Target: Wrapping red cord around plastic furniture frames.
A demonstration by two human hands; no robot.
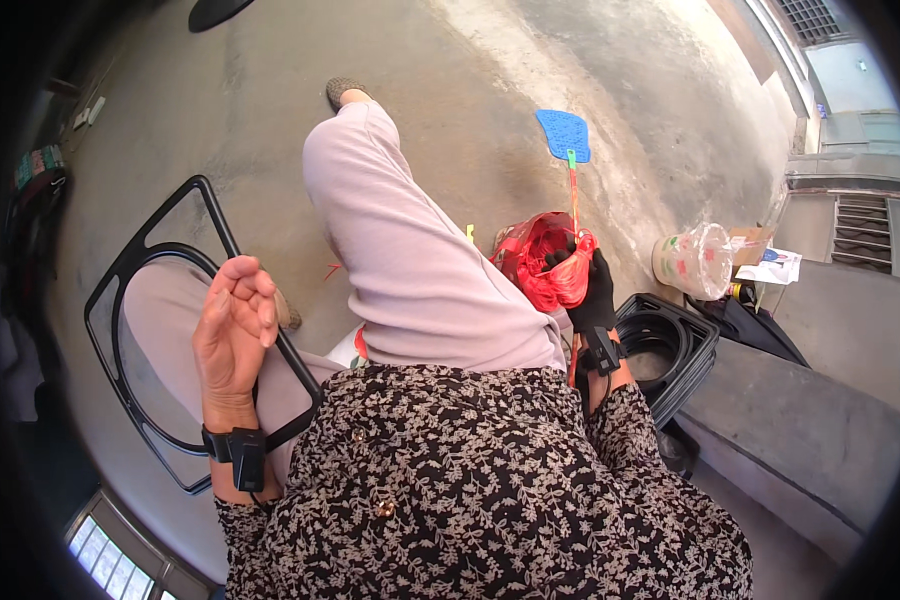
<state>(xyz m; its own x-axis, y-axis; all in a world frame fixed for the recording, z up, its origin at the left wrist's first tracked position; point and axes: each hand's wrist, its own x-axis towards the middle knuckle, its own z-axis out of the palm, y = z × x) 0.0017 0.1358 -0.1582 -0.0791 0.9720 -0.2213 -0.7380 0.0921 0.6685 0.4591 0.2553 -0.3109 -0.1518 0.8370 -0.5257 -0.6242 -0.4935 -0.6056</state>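
Note:
My bare left hand point(233, 330) is raised palm-up with loosely curled fingers and nothing visible in it. Close beside it, a black frame point(228, 225) with rounded corners and an inner ring leans over my left leg; my forearm crosses its near side. My right hand point(598, 300), in a black glove, is at a bundle of red plastic strands point(567, 280), with dark fingertips showing among them. The strands come from a red bag point(515, 245) beside my right thigh. Part of the right hand's grip is hidden by the bundle.
To the right, several similar black frames point(705, 335) lie stacked by a grey ledge point(790, 410). A clear plastic tub point(705, 265) stands near cardboard and paper. A blue fly swatter point(565, 135) sticks up behind the red bag. My right leg point(420, 240) stretches across the middle.

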